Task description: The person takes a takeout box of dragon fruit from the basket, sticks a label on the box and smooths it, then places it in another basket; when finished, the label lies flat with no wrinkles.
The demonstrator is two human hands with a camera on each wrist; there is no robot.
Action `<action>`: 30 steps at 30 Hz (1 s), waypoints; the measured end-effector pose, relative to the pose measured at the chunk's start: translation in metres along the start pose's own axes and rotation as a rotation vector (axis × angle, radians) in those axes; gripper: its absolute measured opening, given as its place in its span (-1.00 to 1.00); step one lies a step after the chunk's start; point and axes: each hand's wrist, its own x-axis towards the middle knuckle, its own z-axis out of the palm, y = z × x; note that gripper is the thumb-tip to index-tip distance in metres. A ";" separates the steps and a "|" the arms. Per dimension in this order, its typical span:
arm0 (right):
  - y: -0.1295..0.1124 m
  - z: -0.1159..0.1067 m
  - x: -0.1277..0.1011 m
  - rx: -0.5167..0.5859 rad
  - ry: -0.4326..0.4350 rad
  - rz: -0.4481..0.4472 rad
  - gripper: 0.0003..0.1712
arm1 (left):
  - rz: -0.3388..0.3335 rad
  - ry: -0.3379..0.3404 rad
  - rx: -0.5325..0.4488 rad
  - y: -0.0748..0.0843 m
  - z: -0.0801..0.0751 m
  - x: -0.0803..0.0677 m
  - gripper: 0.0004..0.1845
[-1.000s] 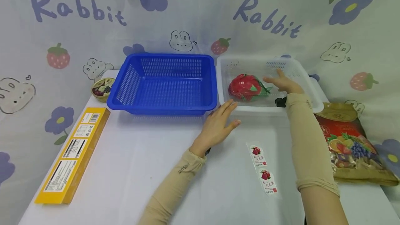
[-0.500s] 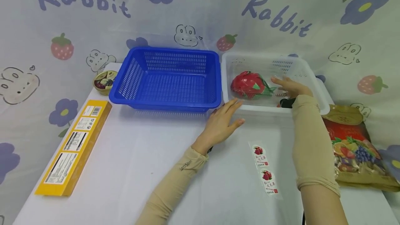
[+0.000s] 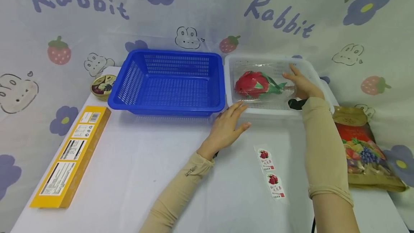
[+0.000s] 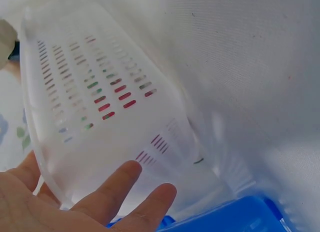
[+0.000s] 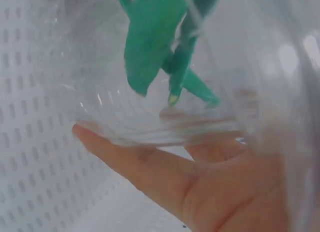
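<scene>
A clear plastic box point(image 3: 280, 92) with a red dragon fruit point(image 3: 253, 83) inside sits within the white perforated basket point(image 3: 268, 112). My right hand point(image 3: 302, 85) grips the box's right end, thumb on top and fingers beneath. In the right wrist view my right hand point(image 5: 190, 187) lies under the clear box point(image 5: 75, 66), with the fruit's green leaves point(image 5: 155, 46) showing through it. My left hand point(image 3: 228, 123) is flat on the table, its straight fingers touching the basket's front wall. The left wrist view has my left hand point(image 4: 75, 202) against the white basket point(image 4: 100, 91).
A blue perforated basket point(image 3: 129, 85) stands left of the white one. A long yellow box point(image 3: 69, 155) lies at the table's left edge, with a small round snack cup point(image 3: 101, 86) behind it. A sticker strip point(image 3: 271, 173) and a fruit-printed snack bag point(image 3: 362, 150) lie at the right.
My right hand has closed round the right end of the clear box and raised it a little inside the white basket. The left hand has stayed put.
</scene>
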 end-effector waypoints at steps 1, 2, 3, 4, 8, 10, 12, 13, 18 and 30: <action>-0.002 0.000 -0.001 0.003 0.005 -0.014 -0.01 | 0.000 0.002 0.004 0.000 0.000 0.000 -0.34; -0.004 0.001 -0.002 0.004 0.010 -0.022 -0.02 | 0.001 0.003 0.005 0.000 0.000 0.000 -0.33; -0.005 0.002 -0.004 0.011 0.016 -0.025 -0.02 | 0.003 0.003 0.007 0.000 0.000 -0.001 -0.33; -0.007 0.002 -0.005 0.015 0.018 -0.029 -0.03 | 0.002 0.001 0.010 0.000 0.000 -0.001 -0.33; -0.011 0.003 -0.007 0.038 0.022 -0.036 -0.05 | 0.002 -0.006 0.009 0.001 -0.001 -0.002 -0.33; -0.014 0.004 -0.009 0.039 0.029 -0.049 -0.06 | 0.003 -0.009 0.009 0.002 -0.002 -0.002 -0.33; -0.019 0.008 -0.012 0.003 0.051 -0.074 -0.07 | 0.003 -0.013 0.004 0.002 -0.002 -0.002 -0.33; -0.022 0.010 -0.014 -0.026 0.066 -0.090 -0.08 | 0.003 -0.012 0.002 0.002 -0.002 -0.002 -0.33; -0.035 0.023 -0.024 -0.087 0.158 -0.133 -0.15 | -0.009 -0.007 -0.011 0.003 -0.004 -0.001 -0.34; -0.041 0.045 -0.045 0.108 0.380 -0.120 -0.21 | -0.041 -0.094 -0.048 0.011 -0.016 0.004 -0.32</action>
